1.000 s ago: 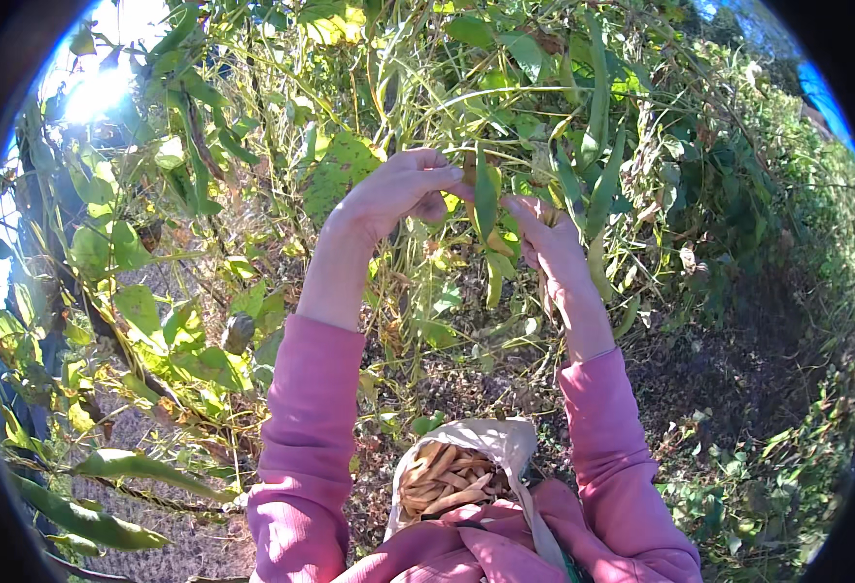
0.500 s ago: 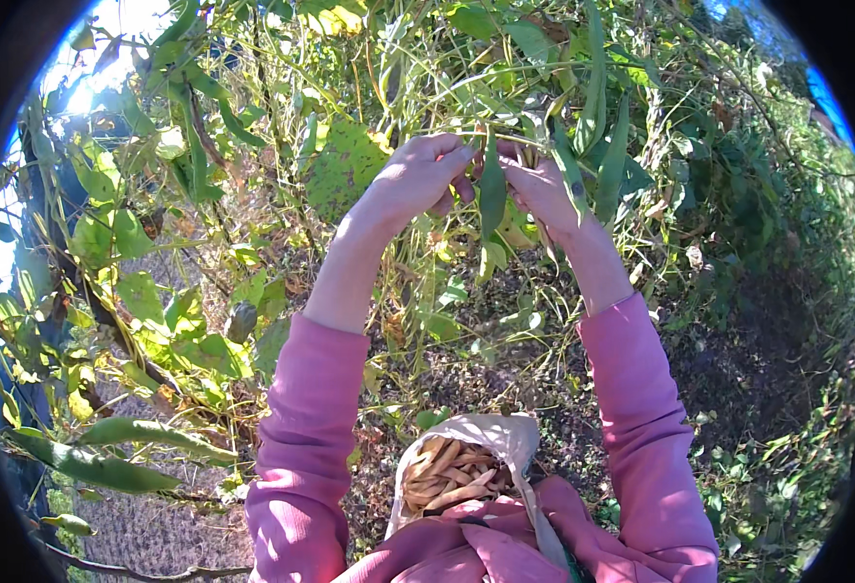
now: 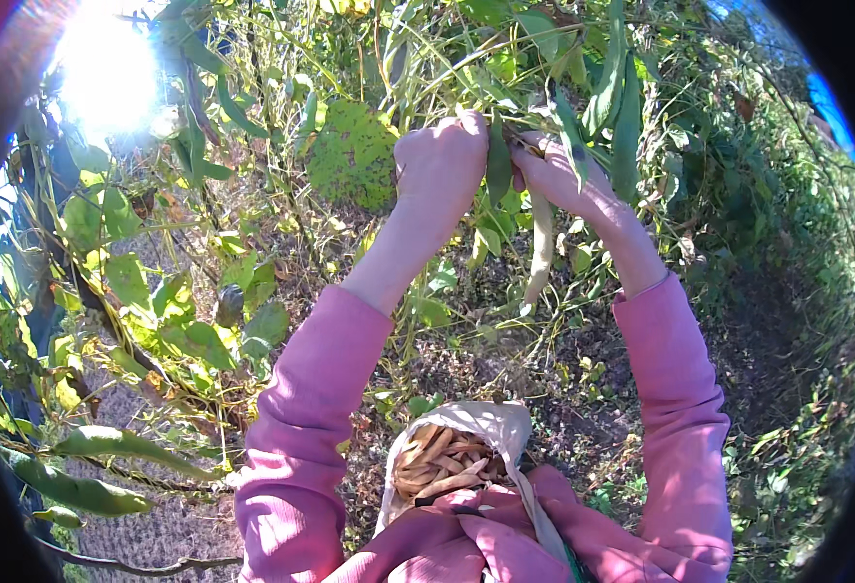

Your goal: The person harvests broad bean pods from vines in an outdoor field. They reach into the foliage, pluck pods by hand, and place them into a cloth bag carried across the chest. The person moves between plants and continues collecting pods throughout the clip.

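Vines [image 3: 699, 126], a dense tangle of green leaves and straw-coloured stems, spread before us, and both our bare hands reach up into them, close together. Our left hand [image 3: 442, 155] is folded into a fist, knuckles up and the back of it toward us; its fingertips are hidden, so we cannot tell what they have hold of. Our right hand [image 3: 565, 177] is beside it, fingers bent inward among thin stems. Part of its grip is out of sight, and we cannot tell how tightly it closes.

Between our hands hangs a flat, dark green bean pod [image 3: 499, 160], just beside the left fist. A long, pale, dry-looking pod [image 3: 541, 251] hangs straight down beneath our right hand, its top hidden there; we cannot tell whether we hold it. A green pod with dark blotches [image 3: 569, 136] hangs in front of our right hand, and a long, smooth green pod [image 3: 627, 136] dangles just to its right. Left of our fist is a broad green leaf speckled brown [image 3: 351, 155].

Below, against our pink sweatshirt [image 3: 398, 544], an off-white cloth bag [image 3: 510, 425] gapes open, with a heap of tan, dry pods [image 3: 444, 462] inside.
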`<state>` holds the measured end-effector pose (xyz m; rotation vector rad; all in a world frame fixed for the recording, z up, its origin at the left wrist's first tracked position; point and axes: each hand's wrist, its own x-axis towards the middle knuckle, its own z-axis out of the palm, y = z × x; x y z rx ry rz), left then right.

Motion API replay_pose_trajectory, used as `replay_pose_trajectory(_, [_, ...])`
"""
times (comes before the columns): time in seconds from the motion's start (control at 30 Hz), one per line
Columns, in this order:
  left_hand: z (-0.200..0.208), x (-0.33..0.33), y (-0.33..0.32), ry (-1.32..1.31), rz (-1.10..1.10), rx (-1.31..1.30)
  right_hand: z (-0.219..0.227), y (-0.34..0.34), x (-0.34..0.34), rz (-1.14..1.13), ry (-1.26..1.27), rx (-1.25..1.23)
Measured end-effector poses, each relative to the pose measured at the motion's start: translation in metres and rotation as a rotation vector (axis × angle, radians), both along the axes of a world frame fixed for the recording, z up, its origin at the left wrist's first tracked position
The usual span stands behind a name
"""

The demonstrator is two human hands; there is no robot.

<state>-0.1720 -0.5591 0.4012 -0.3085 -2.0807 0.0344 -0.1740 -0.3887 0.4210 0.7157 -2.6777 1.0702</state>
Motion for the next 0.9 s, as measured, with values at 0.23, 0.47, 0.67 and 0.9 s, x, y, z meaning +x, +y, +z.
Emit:
replay_pose_trajectory(0.23, [-0.001, -0.019, -0.01, 0.048, 0.003, -0.21, -0.017, -0.015, 0.02, 0.024, -0.011, -0.409])
replay_pose_trajectory(0.47, [0.01, -0.022, -0.034, -0.163, 0.111, -0.14, -0.053, 0.019, 0.096, 0.08, -0.122, -0.638])
replay_pose_trajectory(0.67, [-0.016, 0.007, -0.04, 0.107, -0.193, 0.119, -0.143, -0.01, 0.135, 0.152, -0.507, -0.994])
replay_pose_trajectory(0.9, [-0.063, 0.065, -0.054, 0.1, -0.563, 0.366, -0.229, -0.04, 0.171, 0.272, -0.473, -0.434])
